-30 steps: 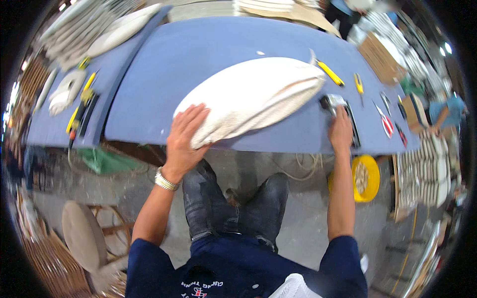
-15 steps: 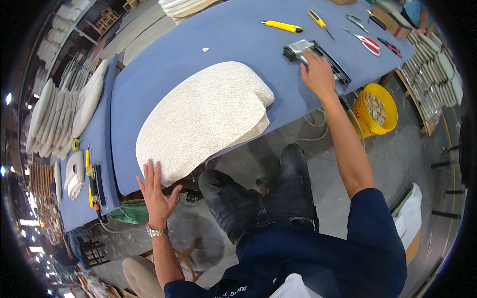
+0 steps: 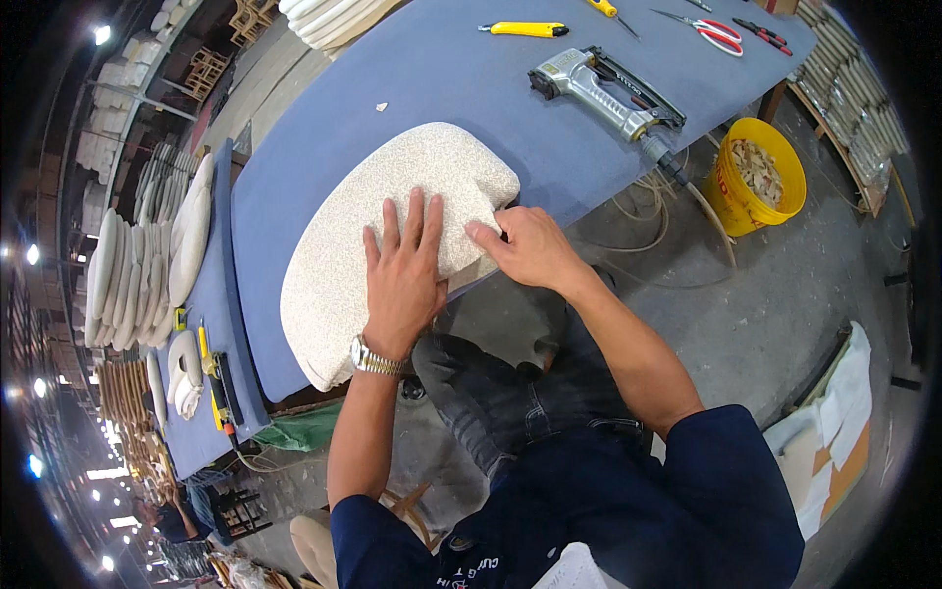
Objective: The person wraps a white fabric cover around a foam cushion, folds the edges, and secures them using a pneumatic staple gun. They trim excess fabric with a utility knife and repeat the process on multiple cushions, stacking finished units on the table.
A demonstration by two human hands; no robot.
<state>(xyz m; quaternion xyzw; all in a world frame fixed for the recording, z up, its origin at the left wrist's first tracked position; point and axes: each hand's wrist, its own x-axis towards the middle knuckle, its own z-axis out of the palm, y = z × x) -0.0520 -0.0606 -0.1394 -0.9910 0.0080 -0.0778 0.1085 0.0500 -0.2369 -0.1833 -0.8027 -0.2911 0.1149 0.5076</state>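
A padded seat (image 3: 329, 265) covered in speckled cream fabric lies on the blue-covered table (image 3: 461, 88), at its near edge. My left hand (image 3: 404, 280) rests flat on top of the seat with its fingers spread. My right hand (image 3: 535, 245) pinches the fabric at the notched right edge, thumb on top and the other fingers curled underneath, partly hidden. Beyond it, a silver pneumatic staple gun (image 3: 599, 103) with an air hose (image 3: 705, 208) lies on the table, touched by neither hand.
A yellow utility knife (image 3: 525, 29), a yellow-handled screwdriver (image 3: 610, 10), red-handled scissors (image 3: 716, 37) and pliers (image 3: 765, 37) lie along the far right. A yellow bucket of scraps (image 3: 751, 187) stands on the floor at right. Stacked padded seats (image 3: 128, 280) and another tool (image 3: 218, 378) are at left.
My right hand has left the staple gun and now grips the seat's right edge. My left hand has moved from the lower left edge onto the middle of the seat.
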